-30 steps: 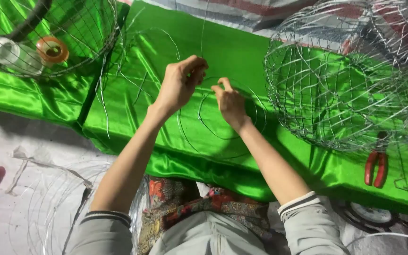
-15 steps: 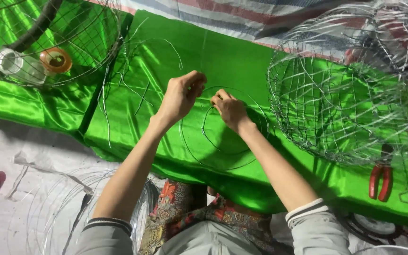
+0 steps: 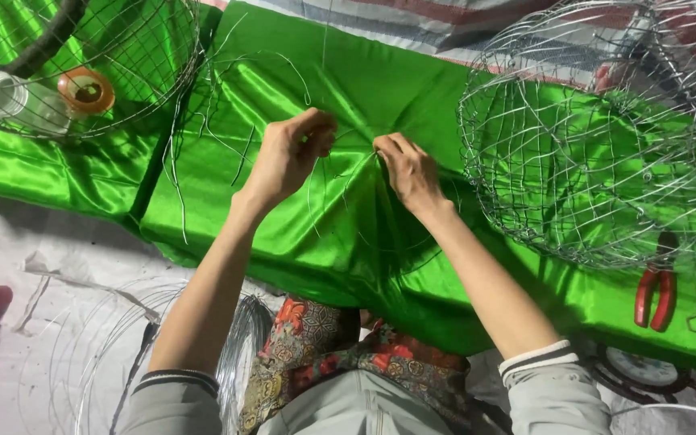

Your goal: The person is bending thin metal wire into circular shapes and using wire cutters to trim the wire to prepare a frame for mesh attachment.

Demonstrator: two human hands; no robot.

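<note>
Thin wire (image 3: 346, 165) at mid-cloth, pinched from both sides: left hand (image 3: 287, 153) clenched on it, right hand (image 3: 407, 169) gripping its other end. Versus a second ago the hands sit closer together and the green cloth (image 3: 267, 89) puckers between them; twist looks tighter. Wire basket (image 3: 590, 137) by the right edge, pliers (image 3: 656, 294) beneath it.

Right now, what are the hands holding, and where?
Both the left hand and right hand pinch thin wire between fingertips, over the green cloth; the exact grip spot is unclear.
</note>
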